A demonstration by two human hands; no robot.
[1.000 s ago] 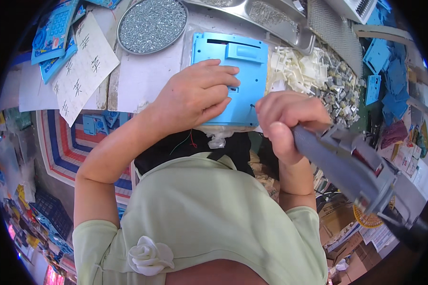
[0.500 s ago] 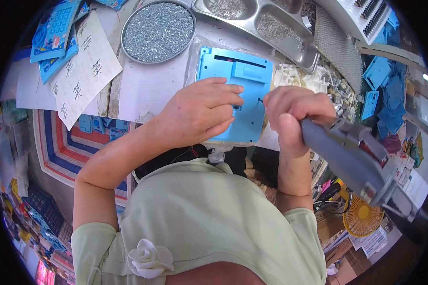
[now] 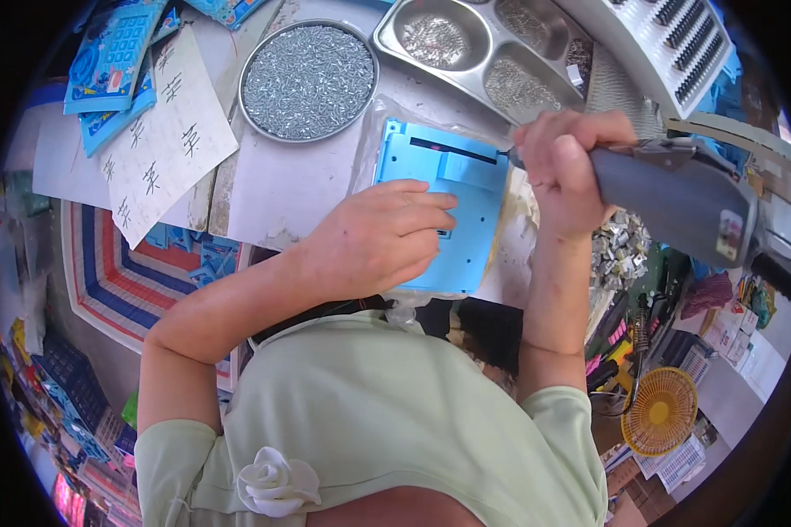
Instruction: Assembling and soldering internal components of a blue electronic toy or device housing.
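A light-blue plastic housing (image 3: 479,206) with a long slot, a raised block and small screw holes lies on clear plastic film. My left hand (image 3: 378,235) rests on its left and middle part, fingers stretched out and lying flat. With closed fingers my right hand (image 3: 573,167) grips a grey electric screwdriver (image 3: 672,198), its body pointing off to the right. The driver's dark tip meets the housing's upper right corner; whether a screw sits under it, I cannot make out.
Beyond the housing stand a round metal dish (image 3: 309,81) full of small screws and a steel compartment tray (image 3: 492,57) of small metal parts. Handwritten paper (image 3: 171,140) and blue printed packets (image 3: 114,57) lie at left. Loose metal pieces (image 3: 620,250) are heaped at right.
My right hand has moved the screwdriver away from me, from the housing's right-hand middle to its upper right corner. The left hand stays on the housing. The whole view has shifted slightly.
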